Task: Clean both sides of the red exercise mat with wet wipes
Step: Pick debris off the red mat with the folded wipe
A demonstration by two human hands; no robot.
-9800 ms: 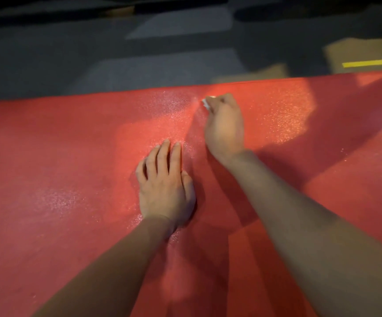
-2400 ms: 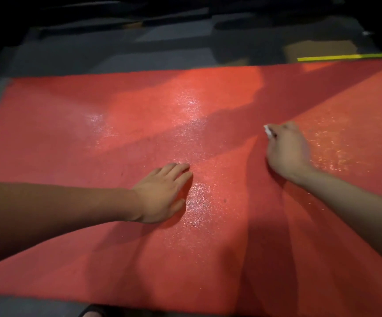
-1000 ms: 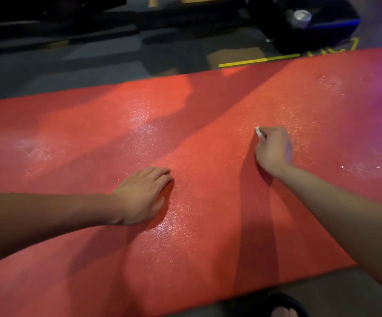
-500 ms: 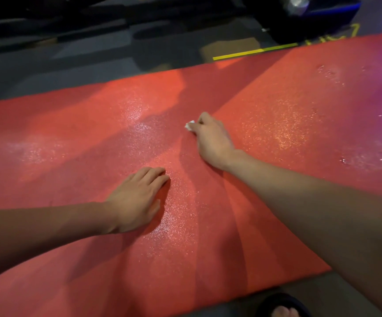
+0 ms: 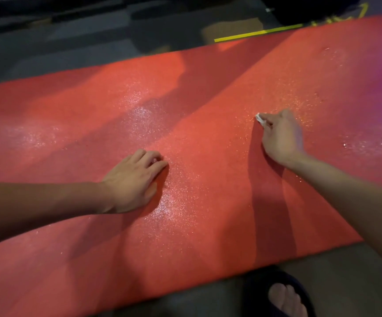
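Mat: red exercise mat (image 5: 208, 156), spread flat on the floor, spanning the view from left edge to right edge; glistening wet patches scattered over its surface.
Right grip: right hand (image 5: 281, 136), fingers curled and clamped on a small white wet wipe (image 5: 259, 117), pressed to the mat.
Left grip: left hand (image 5: 132, 179), fingers straight and together, palm down flat on the mat, holding nothing.
Spacing: hands well apart; bare mat between them, crossed by a dark arm shadow just below the wipe.
Far edge: beyond the wipe, past a band of bare mat; dark grey floor (image 5: 94, 46) behind it.
Near edge: below the right forearm, running diagonally towards lower left; grey floor beside it.
Open room: wide bare mat left of the flat hand, and right of the wipe hand out to the frame edge.
Beyond far edge: yellow tape line (image 5: 258, 34) on the floor, up and left of the wipe; dark shapes behind, too dim to identify.
Near-edge neighbour: foot in a dark sandal (image 5: 286, 296), just off the mat.
Writing: yellow marks at upper right, not legible; no readable brand or label.
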